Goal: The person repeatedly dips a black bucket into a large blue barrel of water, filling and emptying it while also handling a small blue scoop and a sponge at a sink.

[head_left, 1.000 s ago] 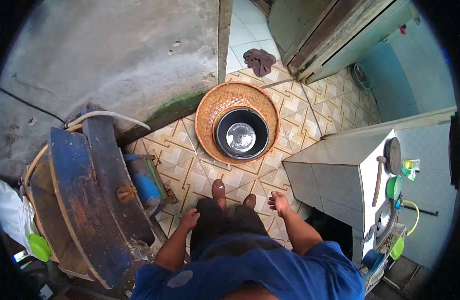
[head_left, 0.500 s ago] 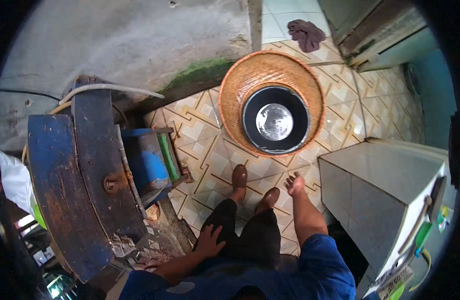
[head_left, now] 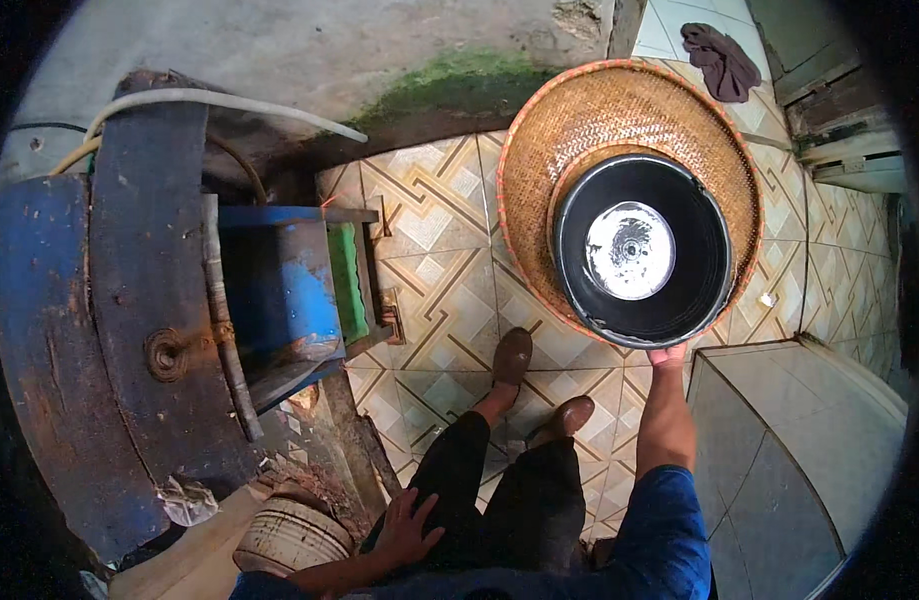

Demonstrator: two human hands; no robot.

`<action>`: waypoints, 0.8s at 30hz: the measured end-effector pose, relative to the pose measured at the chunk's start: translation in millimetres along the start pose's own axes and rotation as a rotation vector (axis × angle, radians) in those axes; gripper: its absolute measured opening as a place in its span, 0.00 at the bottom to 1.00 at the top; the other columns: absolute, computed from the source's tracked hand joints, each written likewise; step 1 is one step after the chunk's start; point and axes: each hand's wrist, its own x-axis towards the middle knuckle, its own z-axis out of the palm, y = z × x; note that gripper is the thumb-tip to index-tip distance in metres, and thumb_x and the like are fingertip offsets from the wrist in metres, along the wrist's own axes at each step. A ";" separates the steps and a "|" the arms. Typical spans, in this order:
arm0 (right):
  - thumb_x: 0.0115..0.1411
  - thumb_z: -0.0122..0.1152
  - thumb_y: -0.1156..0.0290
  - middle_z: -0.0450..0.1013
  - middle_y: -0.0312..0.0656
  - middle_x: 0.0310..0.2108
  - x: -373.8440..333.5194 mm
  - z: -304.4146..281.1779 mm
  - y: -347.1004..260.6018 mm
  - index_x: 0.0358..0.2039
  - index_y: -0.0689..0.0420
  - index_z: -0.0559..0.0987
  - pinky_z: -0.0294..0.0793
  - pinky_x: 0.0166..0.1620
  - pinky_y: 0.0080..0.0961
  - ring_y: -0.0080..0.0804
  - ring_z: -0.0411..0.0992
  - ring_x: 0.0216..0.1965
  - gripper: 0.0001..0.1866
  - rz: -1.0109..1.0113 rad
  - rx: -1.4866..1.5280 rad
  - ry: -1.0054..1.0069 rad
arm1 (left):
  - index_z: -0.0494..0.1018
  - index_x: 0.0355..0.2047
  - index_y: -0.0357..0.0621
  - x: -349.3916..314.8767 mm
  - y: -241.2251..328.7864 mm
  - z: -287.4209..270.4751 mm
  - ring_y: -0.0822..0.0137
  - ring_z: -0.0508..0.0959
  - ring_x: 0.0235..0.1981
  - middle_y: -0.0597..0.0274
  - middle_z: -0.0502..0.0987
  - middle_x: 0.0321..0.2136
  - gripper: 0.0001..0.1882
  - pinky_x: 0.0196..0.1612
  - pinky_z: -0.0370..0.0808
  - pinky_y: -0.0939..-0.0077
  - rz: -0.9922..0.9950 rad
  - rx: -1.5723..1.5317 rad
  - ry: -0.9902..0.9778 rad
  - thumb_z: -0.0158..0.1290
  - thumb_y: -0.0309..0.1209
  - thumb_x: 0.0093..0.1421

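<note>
A round black basin (head_left: pixel 694 255) rests over the near part of a wide woven bamboo basket (head_left: pixel 539 165) with an orange-bound rim. Its bottom has a bright, shiny patch. My right hand (head_left: pixel 667 354) is at the basin's near edge, gripping it from below; the fingers are mostly hidden under the rim. On my left thigh lies my left hand (head_left: pixel 407 527), fingers spread and holding nothing.
To the left stands a worn blue wooden machine (head_left: pixel 149 300) with a pale hose (head_left: pixel 229 101). A tiled block (head_left: pixel 779 440) is at the right. A dark cloth (head_left: pixel 721 62) lies at the far right. Patterned tiles (head_left: pixel 429 290) cover the floor.
My right hand has reached forward from beside my foot and taken hold of the basin's near edge. The view has shifted leftward and closer. My left hand stays on the thigh.
</note>
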 end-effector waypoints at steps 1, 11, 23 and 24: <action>0.59 0.53 0.57 0.71 0.44 0.50 0.1 -3.3 -0.6 0.51 0.58 0.72 0.68 0.56 0.42 0.41 0.70 0.50 0.23 0.013 0.009 0.009 | 0.48 0.65 0.58 0.2 -1.7 3.3 0.41 0.44 0.65 0.40 0.44 0.63 0.37 0.64 0.44 0.46 0.005 -0.003 -0.004 0.43 0.56 0.60; 0.61 0.42 0.44 0.69 0.45 0.53 8.5 30.3 -46.1 0.55 0.59 0.68 0.64 0.58 0.44 0.46 0.66 0.53 0.33 -0.145 -0.033 0.130 | 0.49 0.65 0.57 3.8 -12.3 12.6 0.40 0.45 0.64 0.38 0.46 0.62 0.38 0.63 0.46 0.44 -0.019 -0.005 -0.050 0.45 0.55 0.59; 0.53 0.45 0.36 0.71 0.42 0.49 -70.0 93.3 118.1 0.54 0.54 0.69 0.64 0.53 0.50 0.45 0.68 0.49 0.38 0.379 0.081 0.043 | 0.50 0.64 0.57 7.2 -8.3 16.7 0.39 0.43 0.65 0.38 0.46 0.62 0.37 0.63 0.43 0.42 -0.048 -0.001 -0.074 0.45 0.55 0.58; 0.55 0.45 0.38 0.70 0.43 0.50 -82.7 83.2 141.9 0.55 0.53 0.67 0.64 0.52 0.47 0.43 0.67 0.49 0.36 0.450 0.068 -0.302 | 0.50 0.64 0.57 8.7 -7.8 13.7 0.39 0.43 0.65 0.38 0.46 0.62 0.37 0.63 0.43 0.42 -0.033 0.018 -0.078 0.45 0.55 0.58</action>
